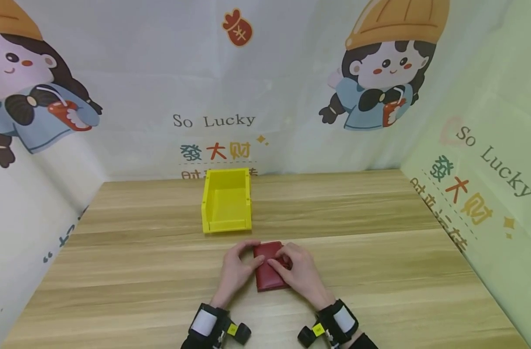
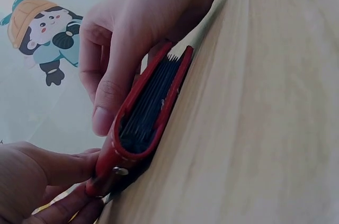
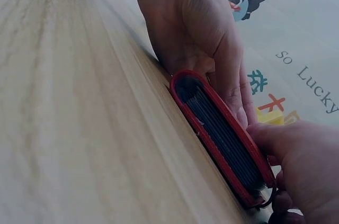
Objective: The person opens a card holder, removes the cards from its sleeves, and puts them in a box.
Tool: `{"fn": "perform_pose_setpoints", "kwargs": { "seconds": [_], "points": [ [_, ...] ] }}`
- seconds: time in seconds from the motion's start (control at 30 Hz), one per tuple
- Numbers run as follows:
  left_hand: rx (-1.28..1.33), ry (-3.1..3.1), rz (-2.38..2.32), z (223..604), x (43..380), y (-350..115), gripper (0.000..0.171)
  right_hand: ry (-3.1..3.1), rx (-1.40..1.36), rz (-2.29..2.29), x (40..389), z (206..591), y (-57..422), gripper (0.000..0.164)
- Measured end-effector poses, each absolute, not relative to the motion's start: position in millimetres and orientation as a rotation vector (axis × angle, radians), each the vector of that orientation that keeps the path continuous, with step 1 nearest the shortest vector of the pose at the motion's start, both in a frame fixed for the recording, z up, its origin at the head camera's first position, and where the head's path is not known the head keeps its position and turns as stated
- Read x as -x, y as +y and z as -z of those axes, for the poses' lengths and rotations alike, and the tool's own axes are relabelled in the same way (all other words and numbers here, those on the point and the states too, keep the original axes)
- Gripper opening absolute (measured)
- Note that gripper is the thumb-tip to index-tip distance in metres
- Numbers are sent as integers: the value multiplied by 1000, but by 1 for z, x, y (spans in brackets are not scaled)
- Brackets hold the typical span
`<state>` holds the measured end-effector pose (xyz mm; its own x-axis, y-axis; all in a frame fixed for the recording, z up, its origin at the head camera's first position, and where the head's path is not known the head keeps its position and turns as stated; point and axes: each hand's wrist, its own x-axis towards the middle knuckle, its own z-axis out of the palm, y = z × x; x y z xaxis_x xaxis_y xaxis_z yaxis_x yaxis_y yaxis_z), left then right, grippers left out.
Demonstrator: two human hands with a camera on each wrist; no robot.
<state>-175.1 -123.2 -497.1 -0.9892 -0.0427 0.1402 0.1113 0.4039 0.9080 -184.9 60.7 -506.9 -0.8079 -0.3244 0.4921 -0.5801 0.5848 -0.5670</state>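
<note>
A small red card holder (image 1: pixel 268 274) with stitched edges lies on the wooden table in the head view. Many thin dark sleeves (image 2: pixel 151 102) show between its covers. My left hand (image 1: pixel 237 270) grips it at the rounded spine, thumb on the top cover and fingers at the far left edge. At the opposite edge my right hand (image 1: pixel 302 271) pinches the card holder, thumb on top and fingers bent at the side. In the right wrist view a narrow strap (image 3: pixel 271 196) curves out at that edge, beside the right fingers, which partly hide it.
A yellow open-fronted bin (image 1: pixel 227 203) stands on the table (image 1: pixel 138 271) just beyond the hands, slightly left. Printed cloth walls (image 1: pixel 291 97) enclose the table's back and both sides. Each wrist carries a black strap with a camera (image 1: pixel 242 333).
</note>
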Motion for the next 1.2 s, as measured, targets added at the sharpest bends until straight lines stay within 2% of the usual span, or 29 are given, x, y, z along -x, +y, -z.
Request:
{"fn": "perform_pose_setpoints", "kwargs": {
  "seconds": [0.43, 0.77, 1.2],
  "points": [
    [134, -2520, 1599, 499, 175, -125, 30, -2580, -796, -932, 186, 505, 55, 40],
    [100, -2558, 1632, 496, 176, -121, 26, -2633, -816, -868, 185, 499, 55, 26],
    [111, -2561, 1634, 494, 177, -118, 24, -2500, -715, -1269, 190, 510, 62, 31]
  ]
}}
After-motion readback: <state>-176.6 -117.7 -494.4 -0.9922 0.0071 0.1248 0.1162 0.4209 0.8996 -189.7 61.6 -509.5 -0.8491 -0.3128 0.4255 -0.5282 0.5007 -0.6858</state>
